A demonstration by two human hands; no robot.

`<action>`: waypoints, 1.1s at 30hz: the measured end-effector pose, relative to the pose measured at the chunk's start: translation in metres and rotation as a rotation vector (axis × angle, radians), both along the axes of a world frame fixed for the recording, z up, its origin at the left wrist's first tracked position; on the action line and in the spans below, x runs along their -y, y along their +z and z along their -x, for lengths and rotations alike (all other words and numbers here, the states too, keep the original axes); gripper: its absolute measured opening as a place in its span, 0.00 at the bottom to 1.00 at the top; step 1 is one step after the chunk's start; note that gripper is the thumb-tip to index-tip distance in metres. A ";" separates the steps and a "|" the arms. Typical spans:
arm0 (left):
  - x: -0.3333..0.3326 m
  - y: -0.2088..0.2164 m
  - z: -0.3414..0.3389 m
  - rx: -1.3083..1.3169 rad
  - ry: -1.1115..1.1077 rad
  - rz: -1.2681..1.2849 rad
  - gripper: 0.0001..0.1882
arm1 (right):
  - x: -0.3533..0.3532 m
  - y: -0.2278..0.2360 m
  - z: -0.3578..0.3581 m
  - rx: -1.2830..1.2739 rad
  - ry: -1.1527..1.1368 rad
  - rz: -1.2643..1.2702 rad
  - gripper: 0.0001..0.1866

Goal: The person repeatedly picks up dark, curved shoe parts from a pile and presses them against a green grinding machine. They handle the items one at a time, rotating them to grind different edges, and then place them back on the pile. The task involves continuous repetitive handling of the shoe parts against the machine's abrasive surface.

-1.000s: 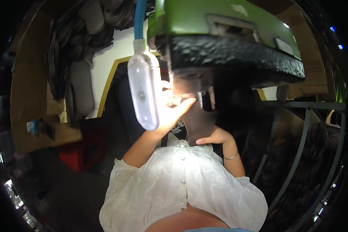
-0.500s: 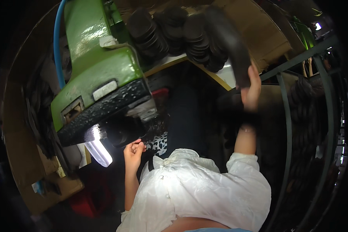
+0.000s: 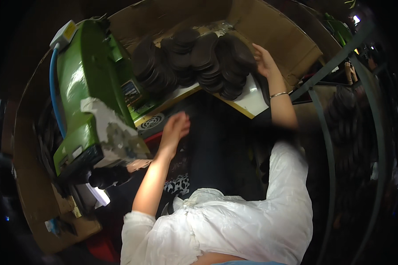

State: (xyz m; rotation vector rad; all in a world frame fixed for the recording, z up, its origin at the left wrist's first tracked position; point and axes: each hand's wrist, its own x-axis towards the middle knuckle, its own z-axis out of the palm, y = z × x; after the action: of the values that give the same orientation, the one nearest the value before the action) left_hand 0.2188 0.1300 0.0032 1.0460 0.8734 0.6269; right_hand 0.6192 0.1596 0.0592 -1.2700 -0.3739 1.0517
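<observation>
Dark soles [image 3: 208,62] lie in several leaning, overlapping piles on the white worktop [image 3: 253,98], at the upper centre of the view. Findings follow from left to right.

At far left, a blue cable [image 3: 55,95] runs down beside a green machine [image 3: 81,79]. Below the machine's dark lower edge, a lit lamp [image 3: 99,195] is partly visible. The left hand [image 3: 177,128] is in front of the worktop, to the right of the machine head; half a second ago it was beneath that head. Its grip is loose, fingers close together and slightly bent, with nothing seen in it.

At right, the right hand [image 3: 264,62], a bracelet [image 3: 279,94] at its wrist, is at the outer edge of the rightmost pile. Its grip is wide, fingers apart, with no piece seen in it; contact with the pile cannot be confirmed. Half a second ago this hand carried a single sole. In my judgement, that piece has been laid with the stack and its handling is complete. Cardboard [image 3: 276,39] walls stand behind the piles, and a metal rack [image 3: 325,73] is further right.
</observation>
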 end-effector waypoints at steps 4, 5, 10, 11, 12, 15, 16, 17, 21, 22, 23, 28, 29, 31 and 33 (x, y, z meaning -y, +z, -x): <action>-0.079 0.011 -0.104 0.035 0.193 0.098 0.34 | -0.014 0.006 0.008 -0.020 0.287 0.013 0.27; -0.092 0.017 -0.118 -0.015 0.243 0.183 0.32 | -0.018 0.011 0.022 0.064 0.333 0.022 0.27; -0.085 0.017 -0.164 -0.063 0.397 -0.088 0.25 | -0.002 0.013 0.034 0.040 0.262 0.038 0.29; -0.079 0.016 -0.164 -0.096 0.376 -0.115 0.24 | 0.001 0.007 0.029 0.002 0.301 0.005 0.29; -0.073 0.015 -0.163 -0.102 0.346 -0.154 0.24 | 0.006 0.003 0.022 -0.037 0.335 -0.031 0.28; -0.064 0.007 -0.152 -0.086 0.287 -0.175 0.26 | 0.012 -0.004 0.023 -0.005 0.360 -0.076 0.28; -0.061 0.009 -0.148 -0.064 0.298 -0.177 0.27 | 0.015 0.006 0.029 0.094 0.305 -0.043 0.30; -0.057 0.011 -0.143 -0.042 0.310 -0.179 0.27 | 0.016 0.011 0.035 0.193 0.250 -0.012 0.31; -0.042 0.009 -0.125 -0.188 0.361 -0.428 0.30 | 0.006 0.043 0.048 0.644 0.280 0.066 0.45; -0.039 0.008 -0.119 -0.208 0.387 -0.550 0.29 | 0.004 0.048 0.061 0.971 0.263 0.219 0.45; -0.033 0.007 -0.112 -0.226 0.410 -0.625 0.26 | -0.001 0.045 0.064 1.032 0.262 0.222 0.44; -0.010 0.026 -0.086 -0.034 0.232 -0.592 0.17 | 0.015 0.041 0.067 0.880 0.069 -0.076 0.33; -0.009 0.026 -0.081 0.049 0.161 -0.504 0.16 | 0.035 0.051 0.082 0.752 0.068 -0.142 0.32; 0.001 0.044 -0.075 0.124 0.105 -0.466 0.17 | 0.071 0.055 0.113 0.601 0.120 -0.319 0.30; 0.014 0.064 -0.070 0.175 0.081 -0.410 0.19 | 0.105 0.044 0.145 0.477 0.187 -0.290 0.32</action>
State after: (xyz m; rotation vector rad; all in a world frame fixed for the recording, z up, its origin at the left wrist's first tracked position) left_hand 0.2887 0.1159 0.0667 1.3038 0.6494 0.9788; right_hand 0.4741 0.0544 0.1035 -1.2283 -0.9891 0.8023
